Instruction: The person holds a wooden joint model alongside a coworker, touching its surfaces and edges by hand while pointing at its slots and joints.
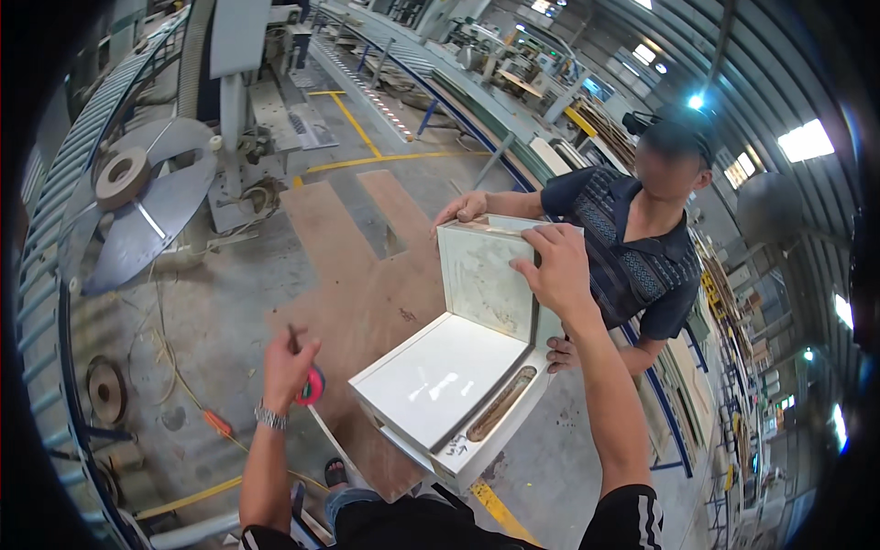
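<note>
My left hand (pixel 290 368), a metal watch at its wrist, is closed around a round pink-red and dark thing (pixel 313 386) that looks like a tape measure. A short dark stick-like piece (pixel 293 337) shows between its fingers. My right hand (pixel 555 271) grips the top edge of an upright white panel (pixel 488 280). That panel meets a flat white panel (pixel 449 371) at about a right angle. Along the flat panel's right side runs a white strip (pixel 481 449) with a long rounded slot (pixel 502 403) and handwriting. A co-worker's hands (pixel 463 209) hold the panels from the far side.
The co-worker (pixel 632 220) stands at the far right. Brown boards (pixel 353 266) lie below the panels. Roller conveyors (pixel 50 302) line the left, beside a large grey reel (pixel 137 202). A cable with an orange connector (pixel 217 423) trails over the floor.
</note>
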